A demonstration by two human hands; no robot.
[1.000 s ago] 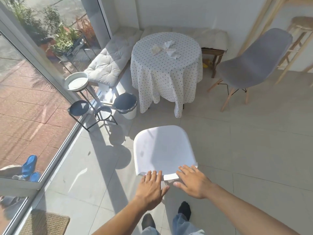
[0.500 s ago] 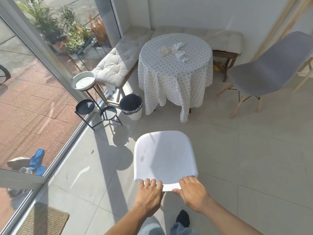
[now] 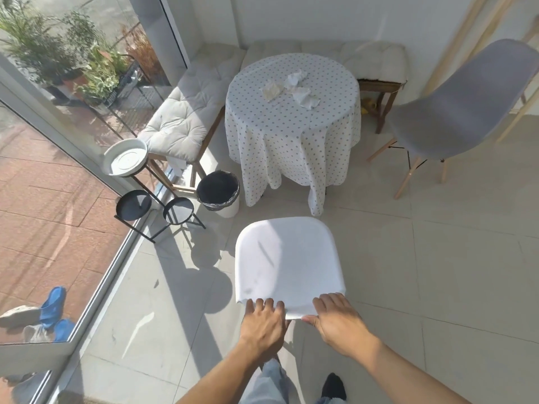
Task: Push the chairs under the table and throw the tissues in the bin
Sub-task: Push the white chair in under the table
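Note:
A white chair [image 3: 287, 258] stands on the tiled floor in front of me, its back nearest to me. My left hand [image 3: 264, 325] and my right hand [image 3: 338, 319] both grip the top edge of its backrest. Beyond it is a round table [image 3: 294, 118] under a dotted white cloth, with crumpled tissues [image 3: 291, 88] on top. A grey chair [image 3: 455, 103] with wooden legs stands to the table's right, turned away from it. A black-lined bin [image 3: 218, 192] sits on the floor at the table's left.
A cushioned bench [image 3: 183, 118] runs along the glass wall on the left and behind the table. A black plant stand [image 3: 154, 204] with a white dish [image 3: 125, 156] stands beside the bin. Wooden poles [image 3: 455, 39] lean at the far right.
My hands have closed on the white chair's backrest, and the chair and I have moved nearer the table; the table and bin look closer.

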